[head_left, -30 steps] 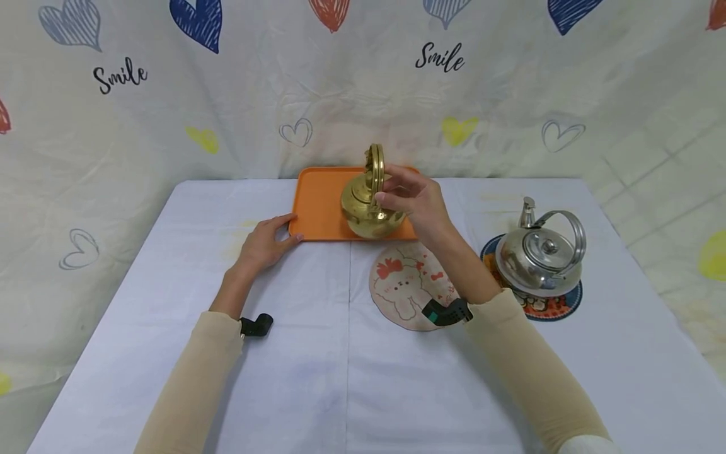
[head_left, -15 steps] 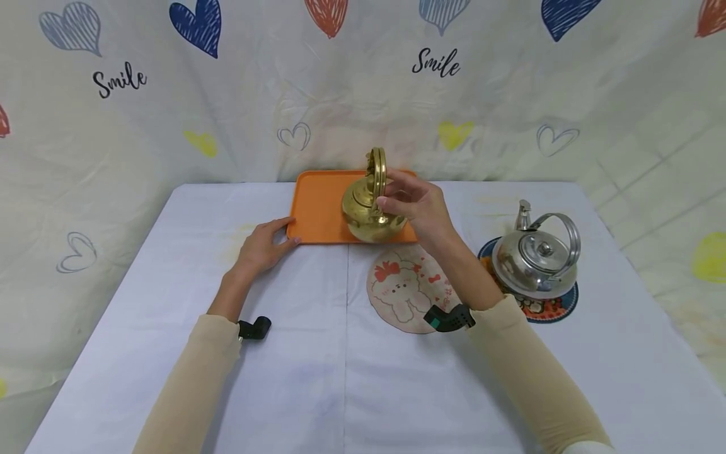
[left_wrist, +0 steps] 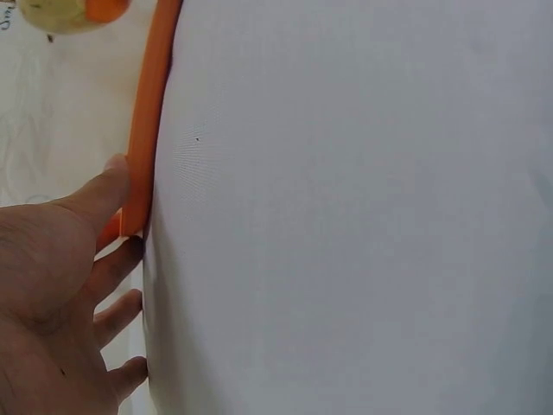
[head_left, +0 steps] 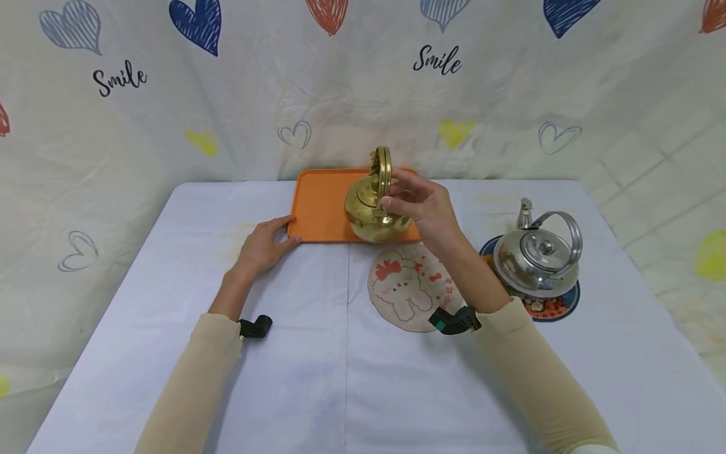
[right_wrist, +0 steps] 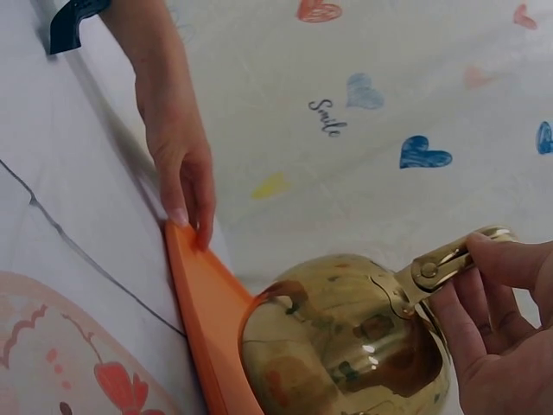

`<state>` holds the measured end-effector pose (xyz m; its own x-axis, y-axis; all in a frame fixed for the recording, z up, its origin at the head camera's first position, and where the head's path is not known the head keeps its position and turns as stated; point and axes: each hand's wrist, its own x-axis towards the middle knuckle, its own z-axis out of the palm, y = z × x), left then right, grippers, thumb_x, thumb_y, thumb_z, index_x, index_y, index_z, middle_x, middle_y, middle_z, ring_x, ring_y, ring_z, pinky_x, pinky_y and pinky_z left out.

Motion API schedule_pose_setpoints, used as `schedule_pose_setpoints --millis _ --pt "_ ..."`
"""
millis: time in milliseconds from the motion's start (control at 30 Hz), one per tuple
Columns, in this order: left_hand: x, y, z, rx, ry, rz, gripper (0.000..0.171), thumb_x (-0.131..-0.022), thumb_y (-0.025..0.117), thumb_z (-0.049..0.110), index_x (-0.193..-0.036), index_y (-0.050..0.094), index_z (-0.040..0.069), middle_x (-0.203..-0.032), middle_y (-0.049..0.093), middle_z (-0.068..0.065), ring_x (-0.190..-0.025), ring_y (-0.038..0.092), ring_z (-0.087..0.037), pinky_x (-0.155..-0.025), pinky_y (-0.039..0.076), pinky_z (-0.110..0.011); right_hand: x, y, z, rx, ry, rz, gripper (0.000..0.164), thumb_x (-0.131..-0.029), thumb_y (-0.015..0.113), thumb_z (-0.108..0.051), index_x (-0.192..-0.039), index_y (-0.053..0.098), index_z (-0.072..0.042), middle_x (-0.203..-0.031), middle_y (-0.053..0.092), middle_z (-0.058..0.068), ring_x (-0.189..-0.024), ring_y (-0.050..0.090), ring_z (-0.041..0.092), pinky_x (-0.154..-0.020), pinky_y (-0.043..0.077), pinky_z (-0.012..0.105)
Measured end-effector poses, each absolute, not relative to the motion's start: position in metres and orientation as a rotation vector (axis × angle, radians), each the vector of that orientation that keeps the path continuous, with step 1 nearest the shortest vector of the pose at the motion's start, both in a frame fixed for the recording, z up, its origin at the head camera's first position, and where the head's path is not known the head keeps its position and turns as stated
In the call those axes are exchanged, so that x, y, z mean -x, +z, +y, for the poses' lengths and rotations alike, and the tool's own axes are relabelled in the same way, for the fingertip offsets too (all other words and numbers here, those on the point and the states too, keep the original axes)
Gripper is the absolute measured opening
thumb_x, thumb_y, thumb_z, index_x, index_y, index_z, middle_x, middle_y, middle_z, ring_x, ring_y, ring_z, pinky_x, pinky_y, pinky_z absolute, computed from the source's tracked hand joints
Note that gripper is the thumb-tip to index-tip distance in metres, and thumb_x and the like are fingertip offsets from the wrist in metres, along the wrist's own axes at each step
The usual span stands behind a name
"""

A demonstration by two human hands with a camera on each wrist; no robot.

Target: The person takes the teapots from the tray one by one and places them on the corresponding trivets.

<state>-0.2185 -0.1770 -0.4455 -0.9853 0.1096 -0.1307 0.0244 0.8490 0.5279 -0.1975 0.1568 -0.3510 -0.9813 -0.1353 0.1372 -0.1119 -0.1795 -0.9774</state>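
Observation:
A shiny brass kettle point(head_left: 375, 222) with a raised loop handle is over the right half of an orange tray point(head_left: 320, 205). My right hand point(head_left: 422, 205) pinches the kettle's handle between thumb and fingers, coming from the right side. In the right wrist view, the kettle's round body point(right_wrist: 337, 346) is close over the tray, and the thumb lies on the handle joint. My left hand point(head_left: 263, 244) holds the tray's near left corner, its thumb on the front edge and fingers along the side. The left wrist view shows the thumb point(left_wrist: 108, 186) against the tray's rim point(left_wrist: 149, 112).
A round pink mat point(head_left: 399, 293) with a bunny drawing lies in front of the tray. To the right, a steel kettle point(head_left: 535, 265) stands on a round patterned mat point(head_left: 556, 310). A white cloth covers the table point(head_left: 295, 378), and a heart-printed sheet point(head_left: 351, 82) hangs behind.
The brass kettle has shifted slightly to the right over the tray, together with my right hand. My left hand stays at the tray's corner.

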Motion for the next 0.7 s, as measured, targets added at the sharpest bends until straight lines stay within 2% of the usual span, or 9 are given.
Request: schedule_pose_setpoints --millis 433,700 --pt "0.218 -0.445 -0.177 -0.103 0.816 2.871 0.064 -0.104 0.063 0.041 -0.161 0.042 0.018 -0.166 0.042 -0.016 -0.156 0.032 -0.041 -0.129 0.027 -0.058 0.194 -0.353 0.162 0.317 -2.383 2.010 0.047 -0.090 0.074 0.009 -0.122 0.077 -0.025 -0.090 0.071 -0.008 -0.084 0.068 0.009 -0.071 0.056 0.018" --pt "0.217 -0.445 -0.176 -0.097 0.826 2.869 0.064 -0.105 0.062 0.041 -0.161 0.042 0.019 -0.166 0.042 -0.015 -0.157 0.032 -0.039 -0.130 0.027 -0.058 0.192 -0.353 0.168 0.337 -2.379 2.018 0.046 -0.090 0.073 0.009 -0.125 0.077 -0.021 -0.092 0.070 -0.006 -0.085 0.068 0.011 -0.074 0.059 0.019"
